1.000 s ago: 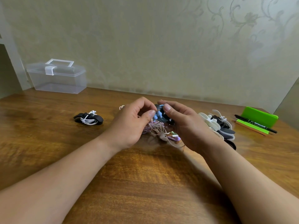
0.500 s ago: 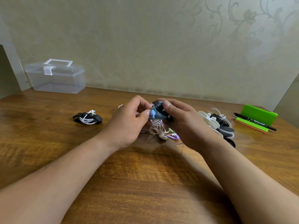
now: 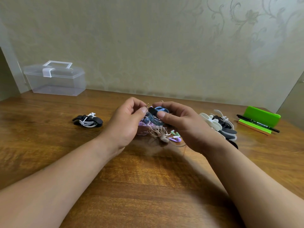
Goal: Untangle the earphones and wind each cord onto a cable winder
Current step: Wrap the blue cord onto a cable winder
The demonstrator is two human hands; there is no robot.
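Observation:
My right hand (image 3: 184,124) grips a black cable winder (image 3: 152,111) with a blue earphone cord (image 3: 158,120) coiled on it, held above the table's middle. My left hand (image 3: 127,122) pinches the blue cord's plug end (image 3: 147,105) beside the winder. Under both hands lies a tangle of pink and beige earphones (image 3: 156,131) with purple and green plugs (image 3: 175,137). A black winder wound with a white cord (image 3: 88,121) lies on the table to the left.
A pile of white and black spare winders (image 3: 220,125) sits right of my right hand. A green holder (image 3: 261,116) with a black marker (image 3: 258,123) stands at the far right. A clear plastic box (image 3: 55,79) stands back left by the wall.
Both hands have lifted slightly with the blue-corded winder. My left hand shifted from the cord body to pinching the plug end beside the winder.

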